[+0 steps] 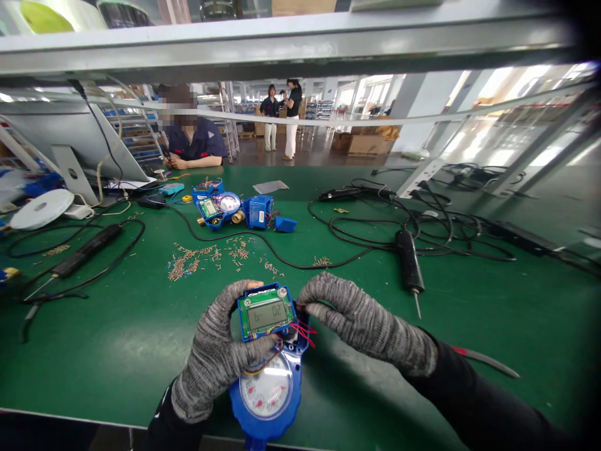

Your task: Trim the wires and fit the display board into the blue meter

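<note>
My left hand, in a grey knit glove, grips a display module: a green circuit board with a lit LCD in a blue case. Below it, the blue water meter lies with its round dial facing up, joined to the module by thin coloured wires. My right hand, gloved alike, has its fingers pinched together at the module's right side, beside red wires. What lies between those fingertips is hidden.
Loose small screws are scattered beyond my hands. Another opened blue meter stands farther back. Electric screwdrivers with looping black cables lie at both sides, and pliers at the right. A person sits across the bench; a shelf rail hangs overhead.
</note>
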Demonstrator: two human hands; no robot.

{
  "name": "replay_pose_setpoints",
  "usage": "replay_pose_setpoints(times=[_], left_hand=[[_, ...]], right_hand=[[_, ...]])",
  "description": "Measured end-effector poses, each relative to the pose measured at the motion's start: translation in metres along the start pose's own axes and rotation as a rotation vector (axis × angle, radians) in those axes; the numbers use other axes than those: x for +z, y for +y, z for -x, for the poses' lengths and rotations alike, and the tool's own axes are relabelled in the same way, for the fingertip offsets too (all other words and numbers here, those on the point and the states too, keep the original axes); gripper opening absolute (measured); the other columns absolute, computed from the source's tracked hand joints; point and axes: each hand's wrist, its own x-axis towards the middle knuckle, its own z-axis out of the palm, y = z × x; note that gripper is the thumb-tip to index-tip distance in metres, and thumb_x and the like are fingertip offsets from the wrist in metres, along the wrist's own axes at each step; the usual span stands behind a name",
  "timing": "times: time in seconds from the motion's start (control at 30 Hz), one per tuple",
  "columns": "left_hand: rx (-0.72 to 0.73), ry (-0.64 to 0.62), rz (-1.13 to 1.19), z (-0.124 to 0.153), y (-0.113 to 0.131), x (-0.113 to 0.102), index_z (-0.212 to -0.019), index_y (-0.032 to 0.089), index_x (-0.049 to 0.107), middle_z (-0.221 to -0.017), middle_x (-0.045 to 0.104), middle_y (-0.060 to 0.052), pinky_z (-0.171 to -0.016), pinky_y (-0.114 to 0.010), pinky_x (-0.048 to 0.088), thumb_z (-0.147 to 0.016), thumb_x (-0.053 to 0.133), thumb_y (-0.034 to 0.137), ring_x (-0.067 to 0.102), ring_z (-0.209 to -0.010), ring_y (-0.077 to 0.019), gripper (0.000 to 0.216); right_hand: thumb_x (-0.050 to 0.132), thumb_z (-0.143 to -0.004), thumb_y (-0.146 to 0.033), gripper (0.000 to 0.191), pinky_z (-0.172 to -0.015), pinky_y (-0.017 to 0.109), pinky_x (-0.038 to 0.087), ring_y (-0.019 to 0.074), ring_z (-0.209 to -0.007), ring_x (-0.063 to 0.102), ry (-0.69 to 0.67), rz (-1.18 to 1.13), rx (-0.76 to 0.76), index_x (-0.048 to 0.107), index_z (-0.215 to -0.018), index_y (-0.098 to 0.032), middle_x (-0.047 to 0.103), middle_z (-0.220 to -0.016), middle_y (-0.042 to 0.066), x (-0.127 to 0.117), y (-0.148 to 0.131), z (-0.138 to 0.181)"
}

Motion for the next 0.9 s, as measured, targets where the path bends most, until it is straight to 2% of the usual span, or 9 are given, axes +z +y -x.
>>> replay_pose_setpoints(times=[0.1, 0.23, 0.4, 0.5, 0.67, 0.8, 0.9], left_hand=[[0.021, 0.009, -0.003, 0.000, -0.001, -0.001, -0.125, 0.031, 0.054, -0.123, 0.064, -0.005, -0.092, -0.041, 0.059, -0.067, 0.086, 0.026, 0.065, -0.110, -0.0271, 0.066], [0.034, 0.013, -0.010, 0.000, 0.000, 0.000, -0.124, 0.031, 0.054, -0.122, 0.065, -0.004, -0.092, -0.037, 0.059, -0.067, 0.086, 0.025, 0.066, -0.108, -0.0254, 0.066], [0.036, 0.066, 0.035, 0.000, 0.000, 0.004, -0.122, 0.032, 0.057, -0.122, 0.064, -0.001, -0.093, -0.029, 0.057, -0.065, 0.087, 0.022, 0.066, -0.109, -0.0215, 0.065], [0.017, 0.099, 0.153, 0.000, -0.001, 0.006, -0.119, 0.033, 0.059, -0.119, 0.066, 0.001, -0.090, -0.026, 0.058, -0.064, 0.087, 0.018, 0.067, -0.105, -0.0193, 0.063], [0.008, 0.023, 0.370, -0.005, 0.001, 0.006, -0.118, 0.034, 0.061, -0.118, 0.068, 0.002, -0.085, -0.028, 0.061, -0.063, 0.086, 0.011, 0.069, -0.102, -0.0203, 0.064], [-0.003, -0.008, 0.477, -0.010, -0.001, 0.005, -0.117, 0.033, 0.062, -0.114, 0.070, 0.002, -0.082, -0.025, 0.061, -0.063, 0.085, 0.011, 0.071, -0.097, -0.0189, 0.062], [0.006, 0.017, 0.503, -0.011, -0.006, 0.003, -0.117, 0.032, 0.063, -0.116, 0.069, 0.001, -0.083, -0.026, 0.060, -0.061, 0.086, 0.008, 0.070, -0.098, -0.0199, 0.065]], right_hand=[[0.047, -0.093, -0.027, 0.020, -0.077, 0.037, 0.049, 0.0199, -0.082, 0.060, -0.041, -0.065, 0.094, 0.064, -0.094, -0.016, 0.066, -0.089, 0.006, 0.000, -0.010, -0.002], [0.056, -0.088, -0.035, 0.020, -0.068, 0.030, 0.047, 0.0166, -0.074, 0.057, -0.095, -0.296, 0.226, 0.062, -0.083, -0.016, 0.063, -0.080, 0.002, 0.000, -0.019, -0.004], [0.060, -0.087, -0.037, 0.022, -0.066, 0.028, 0.044, 0.0149, -0.072, 0.055, -0.105, -0.432, 0.286, 0.062, -0.081, -0.016, 0.061, -0.077, 0.001, 0.004, -0.004, -0.008], [0.061, -0.088, -0.038, 0.023, -0.066, 0.027, 0.045, 0.0150, -0.074, 0.056, -0.118, -0.458, 0.280, 0.063, -0.084, -0.016, 0.062, -0.079, 0.001, 0.009, 0.006, -0.010], [0.061, -0.088, -0.038, 0.022, -0.069, 0.031, 0.047, 0.0173, -0.077, 0.058, -0.081, -0.463, 0.207, 0.065, -0.088, -0.016, 0.063, -0.084, 0.003, 0.022, 0.007, -0.018], [0.059, -0.089, -0.036, 0.020, -0.077, 0.036, 0.049, 0.0203, -0.085, 0.059, -0.007, -0.338, 0.102, 0.065, -0.092, -0.018, 0.063, -0.090, 0.005, 0.030, 0.007, -0.024], [0.057, -0.092, -0.037, 0.020, -0.086, 0.041, 0.050, 0.0218, -0.092, 0.059, 0.029, -0.317, 0.043, 0.065, -0.095, -0.019, 0.064, -0.096, 0.007, 0.035, 0.010, -0.028]])
